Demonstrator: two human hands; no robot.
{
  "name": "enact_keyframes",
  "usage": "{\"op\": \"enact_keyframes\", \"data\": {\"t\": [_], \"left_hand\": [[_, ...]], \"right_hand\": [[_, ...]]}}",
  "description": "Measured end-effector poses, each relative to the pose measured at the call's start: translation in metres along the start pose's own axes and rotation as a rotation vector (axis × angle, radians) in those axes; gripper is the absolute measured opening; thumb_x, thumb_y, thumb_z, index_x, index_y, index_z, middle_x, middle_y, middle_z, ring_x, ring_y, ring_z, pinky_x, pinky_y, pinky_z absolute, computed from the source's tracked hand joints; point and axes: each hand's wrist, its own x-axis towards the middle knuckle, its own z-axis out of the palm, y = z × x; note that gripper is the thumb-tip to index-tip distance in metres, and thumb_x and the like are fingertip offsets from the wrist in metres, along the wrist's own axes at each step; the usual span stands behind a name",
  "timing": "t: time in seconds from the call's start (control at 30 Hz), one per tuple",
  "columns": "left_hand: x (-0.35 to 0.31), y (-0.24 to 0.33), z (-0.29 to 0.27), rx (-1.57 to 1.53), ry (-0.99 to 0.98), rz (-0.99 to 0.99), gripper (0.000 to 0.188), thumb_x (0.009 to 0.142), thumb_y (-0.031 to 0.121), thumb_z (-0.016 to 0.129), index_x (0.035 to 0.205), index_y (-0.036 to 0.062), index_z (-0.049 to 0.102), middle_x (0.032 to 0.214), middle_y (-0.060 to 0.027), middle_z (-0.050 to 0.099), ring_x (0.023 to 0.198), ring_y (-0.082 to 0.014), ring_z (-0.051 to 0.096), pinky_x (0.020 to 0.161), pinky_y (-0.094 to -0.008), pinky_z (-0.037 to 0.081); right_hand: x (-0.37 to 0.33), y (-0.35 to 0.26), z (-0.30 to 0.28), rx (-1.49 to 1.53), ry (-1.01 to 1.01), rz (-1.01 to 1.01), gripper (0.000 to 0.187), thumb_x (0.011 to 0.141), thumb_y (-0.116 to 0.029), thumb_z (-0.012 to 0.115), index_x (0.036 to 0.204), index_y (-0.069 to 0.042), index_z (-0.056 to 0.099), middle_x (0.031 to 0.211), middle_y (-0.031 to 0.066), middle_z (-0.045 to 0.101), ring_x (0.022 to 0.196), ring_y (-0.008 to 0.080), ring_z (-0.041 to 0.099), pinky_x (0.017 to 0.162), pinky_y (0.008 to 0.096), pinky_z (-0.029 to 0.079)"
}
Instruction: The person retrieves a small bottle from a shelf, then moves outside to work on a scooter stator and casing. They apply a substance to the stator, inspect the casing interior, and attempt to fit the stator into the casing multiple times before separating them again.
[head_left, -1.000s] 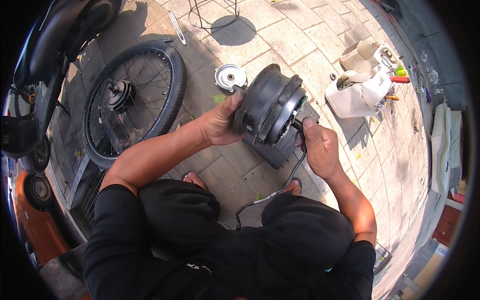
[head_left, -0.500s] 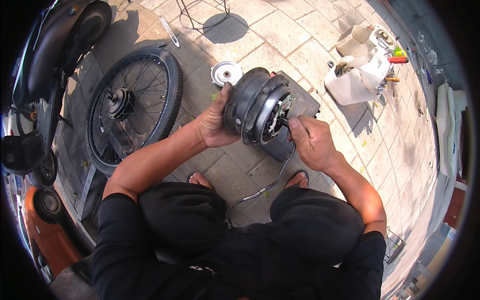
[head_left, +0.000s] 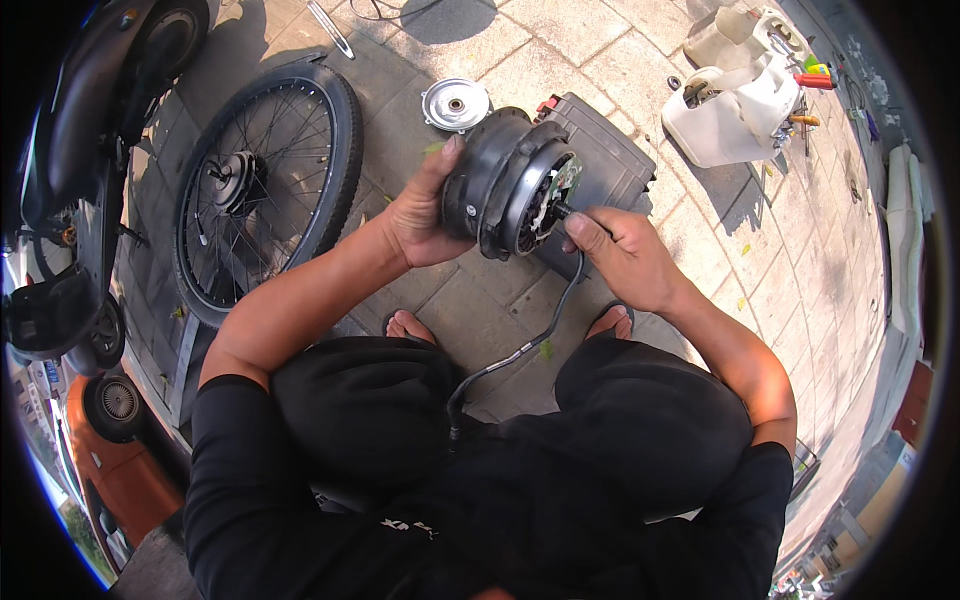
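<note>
Above the paving, between my knees and a dark case, I hold a black hub motor [head_left: 480,190] tilted, with its open side facing right. My left hand [head_left: 425,212] is wrapped round the closed left end of its housing, thumb on top. At the open side, windings and a green circuit board show round the axle. The thumb and fingers of my right hand [head_left: 632,255] grip the axle [head_left: 562,211] end. From there a dark cable [head_left: 548,335] hangs and curves down toward my lap. Beyond the motor a round silver cover [head_left: 455,104] lies on the ground.
Under and behind the motor lies the dark grey case [head_left: 610,150]. A spoked wheel with a tyre [head_left: 345,150] lies to the left, near a parked scooter [head_left: 85,170]. Cut white jugs [head_left: 725,125] holding tools stand at the far right. My sandalled feet are below the motor.
The whole view has shifted slightly, and the motor now sits a little further left over the case, showing more of the case. Both hands keep their hold.
</note>
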Motion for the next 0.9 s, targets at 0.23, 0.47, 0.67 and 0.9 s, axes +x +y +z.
{"op": "enact_keyframes", "data": {"t": [0.23, 0.47, 0.67, 0.9], "left_hand": [[0.004, -0.028, -0.019, -0.075, 0.059, -0.199, 0.095, 0.085, 0.079, 0.070, 0.155, 0.0178, 0.051, 0.149, -0.0085, 0.062, 0.136, -0.0258, 0.060, 0.118, -0.0520, 0.045], [0.024, -0.033, -0.024, 0.051, 0.147, -0.315, 0.093, 0.088, 0.084, 0.061, 0.154, 0.0183, 0.052, 0.145, -0.0078, 0.064, 0.132, -0.0246, 0.063, 0.111, -0.0508, 0.052], [0.042, -0.031, -0.007, 0.328, 0.216, -0.421, 0.109, 0.082, 0.099, 0.048, 0.156, 0.0178, 0.050, 0.143, -0.0135, 0.062, 0.132, -0.0295, 0.057, 0.102, -0.0543, 0.049], [0.045, -0.026, -0.012, 0.473, 0.238, -0.537, 0.122, 0.084, 0.098, 0.044, 0.165, 0.0074, 0.033, 0.157, -0.0252, 0.046, 0.145, -0.0465, 0.046, 0.111, -0.0701, 0.042]], "right_hand": [[0.004, 0.051, 0.010, 0.068, -0.117, 0.145, 0.053, 0.111, -0.045, 0.055, 0.097, 0.002, 0.075, 0.075, 0.0056, 0.064, 0.076, 0.0130, 0.058, 0.074, 0.0315, 0.050], [0.000, 0.080, 0.004, 0.261, -0.180, 0.317, 0.054, 0.111, -0.046, 0.054, 0.100, 0.002, 0.076, 0.071, -0.0032, 0.054, 0.073, 0.0089, 0.052, 0.069, 0.0290, 0.045], [-0.008, 0.104, -0.010, 0.396, -0.143, 0.445, 0.050, 0.110, -0.048, 0.056, 0.100, -0.002, 0.074, 0.068, -0.0069, 0.046, 0.063, 0.0050, 0.039, 0.059, 0.0245, 0.033], [-0.002, 0.116, -0.033, 0.269, -0.169, 0.438, 0.049, 0.110, -0.047, 0.057, 0.104, -0.002, 0.075, 0.071, -0.0049, 0.054, 0.063, 0.0061, 0.043, 0.060, 0.0243, 0.038]]}}
